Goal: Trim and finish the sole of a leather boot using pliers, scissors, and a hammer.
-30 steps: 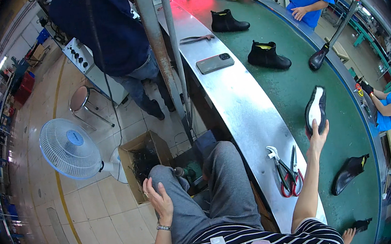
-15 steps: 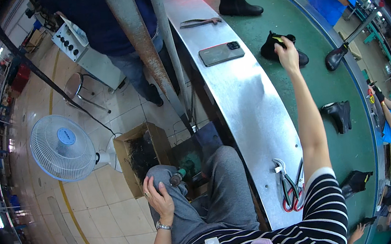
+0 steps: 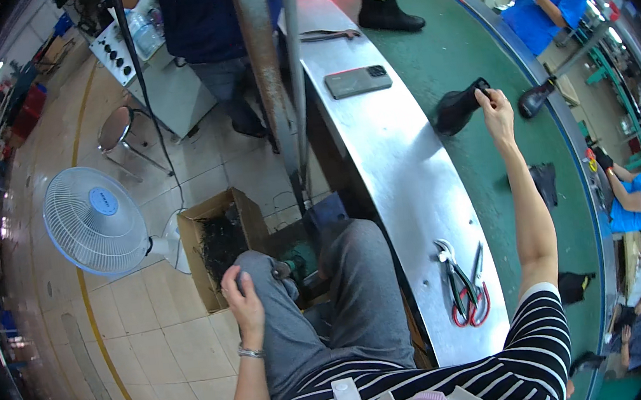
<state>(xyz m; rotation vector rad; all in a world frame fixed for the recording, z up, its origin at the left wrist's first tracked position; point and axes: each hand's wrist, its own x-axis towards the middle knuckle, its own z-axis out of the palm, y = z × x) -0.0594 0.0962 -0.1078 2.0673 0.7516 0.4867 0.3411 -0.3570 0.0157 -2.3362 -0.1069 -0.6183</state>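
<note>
At the end of my stretched-out arm, my right hand [image 3: 496,116] pinches the top edge of a black ankle boot [image 3: 455,113]. The boot is tilted over the green belt [image 3: 430,56], its toe toward the lower left. I cannot tell whether its sole touches the belt. By my left knee, my left hand [image 3: 246,305] holds nothing, its fingers apart. Between my arms lie pincers [image 3: 453,272] with dark handles and red-handled scissors [image 3: 479,285], on the metal ledge [image 3: 403,168].
More black boots stand on the belt, one boot [image 3: 390,11] farther up. A phone [image 3: 357,81] and another hand tool [image 3: 329,34] lie on the ledge. At left are a fan [image 3: 96,220], a cardboard box [image 3: 204,278] and a stool [image 3: 116,128]. Co-workers are across the belt.
My right hand has closed on the boot's top and tipped the boot, turning its toe toward me. My left hand has come up off the knee a little. The view has shifted slightly.
</note>
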